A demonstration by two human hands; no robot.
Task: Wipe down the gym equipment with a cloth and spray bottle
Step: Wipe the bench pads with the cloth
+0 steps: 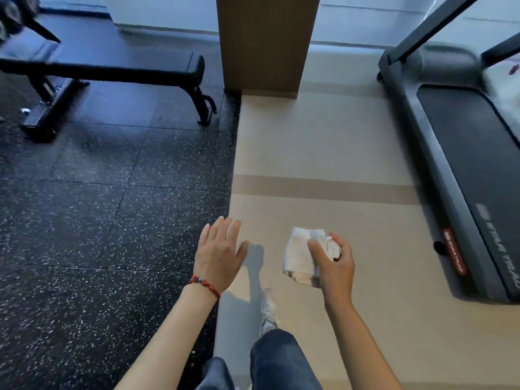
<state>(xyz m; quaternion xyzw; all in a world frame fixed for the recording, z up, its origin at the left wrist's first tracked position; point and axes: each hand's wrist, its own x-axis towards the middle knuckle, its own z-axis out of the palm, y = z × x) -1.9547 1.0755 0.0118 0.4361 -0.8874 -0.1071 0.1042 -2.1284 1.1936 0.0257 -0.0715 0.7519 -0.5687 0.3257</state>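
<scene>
My right hand (334, 263) grips a folded white cloth (299, 254) in front of me, above the beige floor. My left hand (219, 249) is held out beside it with straight, spread fingers and holds nothing; a red bracelet sits on its wrist. A black padded weight bench (112, 66) stands at the upper left on the rubber floor. A grey treadmill (464, 153) runs along the right side. No spray bottle is in view.
A brown wooden pillar (267, 43) rises at the top middle between bench and treadmill. Black speckled rubber tiles (98, 206) cover the left half, beige flooring (323, 153) the middle. My jeans and a white shoe (268, 308) show below.
</scene>
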